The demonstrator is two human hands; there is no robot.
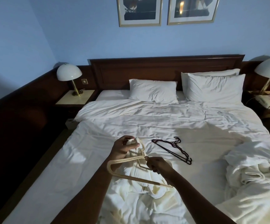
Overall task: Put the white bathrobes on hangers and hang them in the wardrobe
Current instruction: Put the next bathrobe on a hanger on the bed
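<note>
Left hand [124, 147] raised over the bed [195, 135], fingers curled tight round a bunched fold of the white bathrobe [140, 180] — the rest of the cloth hangs down and pools on the sheet at 6 o'clock from the hand. Right hand [157, 164] just beside it at 4 o'clock, fingers closed on the cream hanger [131, 176], gripping near its neck; the hanger's triangle lies tilted across the robe. Dark hangers [173, 150] — a small stack, count unclear — lie on the sheet at 2 o'clock from the hands, apart from them. Second bathrobe [250, 168] crumpled at the bed's 3 o'clock edge. Pillows [153, 91] at 12 o'clock against the headboard.
</note>
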